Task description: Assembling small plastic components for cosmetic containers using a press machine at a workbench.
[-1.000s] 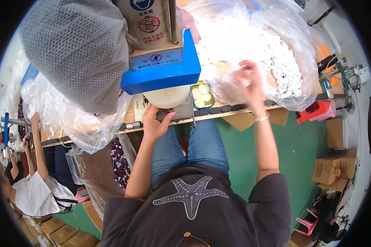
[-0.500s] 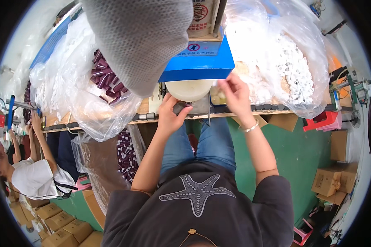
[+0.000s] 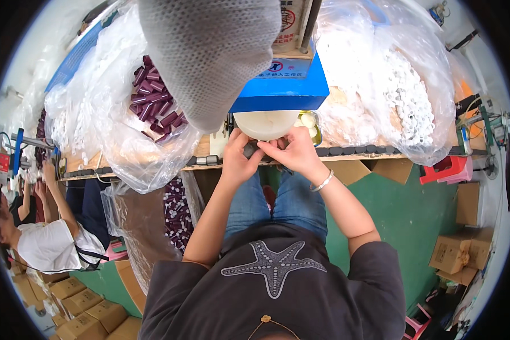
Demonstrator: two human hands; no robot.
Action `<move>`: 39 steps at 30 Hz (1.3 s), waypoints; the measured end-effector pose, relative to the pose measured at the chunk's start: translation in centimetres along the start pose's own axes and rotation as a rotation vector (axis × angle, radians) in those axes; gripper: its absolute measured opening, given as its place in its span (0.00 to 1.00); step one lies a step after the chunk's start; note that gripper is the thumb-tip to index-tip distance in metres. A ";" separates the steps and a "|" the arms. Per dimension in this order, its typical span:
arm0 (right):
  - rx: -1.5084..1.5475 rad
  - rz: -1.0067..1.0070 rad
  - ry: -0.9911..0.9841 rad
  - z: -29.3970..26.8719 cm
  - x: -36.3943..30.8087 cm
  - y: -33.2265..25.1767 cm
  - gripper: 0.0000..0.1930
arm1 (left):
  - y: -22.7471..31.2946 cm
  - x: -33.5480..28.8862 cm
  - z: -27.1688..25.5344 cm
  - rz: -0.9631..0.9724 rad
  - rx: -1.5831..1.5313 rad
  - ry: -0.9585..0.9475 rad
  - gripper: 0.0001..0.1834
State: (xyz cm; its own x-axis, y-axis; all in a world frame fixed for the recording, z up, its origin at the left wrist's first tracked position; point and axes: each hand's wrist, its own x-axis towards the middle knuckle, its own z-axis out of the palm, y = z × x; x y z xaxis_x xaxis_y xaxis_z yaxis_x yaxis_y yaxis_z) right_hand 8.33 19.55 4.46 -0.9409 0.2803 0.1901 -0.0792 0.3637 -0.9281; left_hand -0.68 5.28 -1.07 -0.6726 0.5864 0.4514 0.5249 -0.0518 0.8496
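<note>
Both my hands meet at the bench edge, just under the round cream-white disc (image 3: 266, 123) of a machine with a blue guard (image 3: 283, 90). My left hand (image 3: 237, 160) is closed, its thumb and fingers curled beside a dark grey part (image 3: 250, 149). My right hand (image 3: 298, 152) is closed too, its thumb and fingertips pinched against the left hand's fingertips. What they hold is mostly hidden; only a small pale spot shows between them. Just beyond my right hand stands a small yellow-edged tin (image 3: 310, 123) with round pale pieces inside.
Plastic bags hold purple tubes (image 3: 153, 102) on the left and small white parts (image 3: 411, 99) on the right. A grey-white mesh cover (image 3: 209, 56) hangs in front of the machine. Below the bench is a bag of purple and white pieces (image 3: 177, 212). At far left a person (image 3: 56, 243) works.
My right hand has moved left from beside the tin to meet my left hand under the disc. The small purple piece seen at my left fingertips is now covered.
</note>
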 end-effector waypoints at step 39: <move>-0.274 -0.191 -0.009 1.2 -0.6 1.9 0.07 | 3.5 -13.4 -20.3 -0.853 1.019 -0.504 0.12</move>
State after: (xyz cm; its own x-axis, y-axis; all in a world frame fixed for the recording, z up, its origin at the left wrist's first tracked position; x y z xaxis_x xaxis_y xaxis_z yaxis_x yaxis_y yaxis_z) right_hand 8.31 18.98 2.16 -0.9204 0.1770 0.3485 -0.1639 0.6348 -0.7551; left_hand -0.41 -19.18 1.40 -0.8279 0.3730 -0.4188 0.3448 0.9275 0.1444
